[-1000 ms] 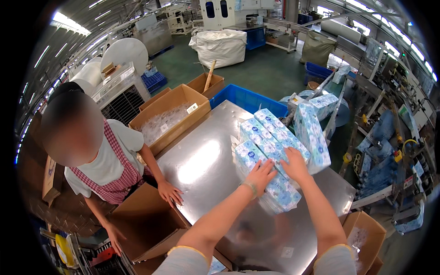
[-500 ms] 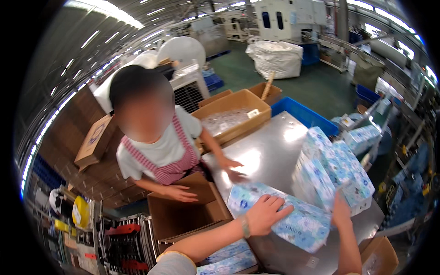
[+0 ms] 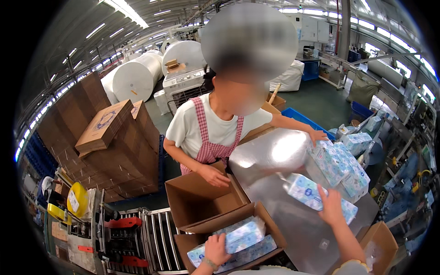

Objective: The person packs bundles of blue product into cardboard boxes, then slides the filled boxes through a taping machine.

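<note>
My left hand (image 3: 217, 250) is inside a cardboard box (image 3: 277, 229) at the lower middle, its fingers closed over the end of a blue-and-white floral tissue pack (image 3: 246, 237). Another tissue pack (image 3: 256, 250) lies beside and below it in the box. My right hand (image 3: 333, 208) grips a second floral tissue pack (image 3: 303, 190) by its near side, over the metal table (image 3: 298, 238). To the right of it stands a stack of similar packs (image 3: 350, 169). A co-worker's hand (image 3: 318, 136) touches the stack's far end.
Across the table a co-worker in a checked apron (image 3: 213, 149) has the other hand (image 3: 213, 175) over an open cardboard box (image 3: 197, 201). A roller conveyor (image 3: 158, 238) runs at the left. Another carton (image 3: 380, 245) stands at the lower right, and a blue bin (image 3: 305, 120) is behind the table.
My left hand has moved from the pack over the table into the box. My right hand now grips a pack near the stack. The co-worker has reached across to the stack. My view has shifted.
</note>
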Motion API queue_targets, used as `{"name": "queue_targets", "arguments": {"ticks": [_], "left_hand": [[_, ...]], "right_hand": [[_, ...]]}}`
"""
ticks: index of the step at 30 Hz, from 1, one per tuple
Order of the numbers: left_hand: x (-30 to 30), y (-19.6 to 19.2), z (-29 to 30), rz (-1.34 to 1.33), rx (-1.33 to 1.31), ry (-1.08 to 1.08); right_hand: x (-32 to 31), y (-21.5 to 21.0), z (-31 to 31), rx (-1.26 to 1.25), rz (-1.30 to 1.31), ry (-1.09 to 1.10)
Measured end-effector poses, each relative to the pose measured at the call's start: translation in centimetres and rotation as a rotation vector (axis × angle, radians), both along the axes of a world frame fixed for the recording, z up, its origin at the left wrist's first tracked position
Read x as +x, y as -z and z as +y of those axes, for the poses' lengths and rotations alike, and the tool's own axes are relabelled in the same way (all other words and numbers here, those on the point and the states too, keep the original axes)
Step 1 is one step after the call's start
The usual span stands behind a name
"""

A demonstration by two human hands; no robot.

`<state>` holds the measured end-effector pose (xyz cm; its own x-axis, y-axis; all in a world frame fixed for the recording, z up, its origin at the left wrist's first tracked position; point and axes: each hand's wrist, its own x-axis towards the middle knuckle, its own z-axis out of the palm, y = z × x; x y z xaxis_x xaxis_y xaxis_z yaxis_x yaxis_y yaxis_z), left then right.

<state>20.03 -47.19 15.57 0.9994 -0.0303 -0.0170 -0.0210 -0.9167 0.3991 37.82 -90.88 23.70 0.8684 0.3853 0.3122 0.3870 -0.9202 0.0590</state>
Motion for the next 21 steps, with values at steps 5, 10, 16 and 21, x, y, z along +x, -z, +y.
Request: {"name": "queue_targets", "arguments": {"ticks": [5, 10, 16, 21], "left_hand": [[0.5, 13.2, 1.0, 0.377, 0.157, 0.08], [-0.7, 15.3, 4.4, 0.19, -0.027, 0.086], [-2.8, 9.4, 1.2, 0.267, 0.069, -0.028], [-3.5, 1.8, 2.8, -0.155, 0.185, -0.164]], "right_hand": [[-5.9, -6.3, 12.1, 0.504, -0.032, -0.524], [-9.6, -3.4, 22.7, 0.502, 0.186, -1.083], [-4.2, 16.1, 29.2, -0.157, 0.172, -0.749], [-6.7, 14.2, 29.8, -0.053, 0.395, -0.433]]}}
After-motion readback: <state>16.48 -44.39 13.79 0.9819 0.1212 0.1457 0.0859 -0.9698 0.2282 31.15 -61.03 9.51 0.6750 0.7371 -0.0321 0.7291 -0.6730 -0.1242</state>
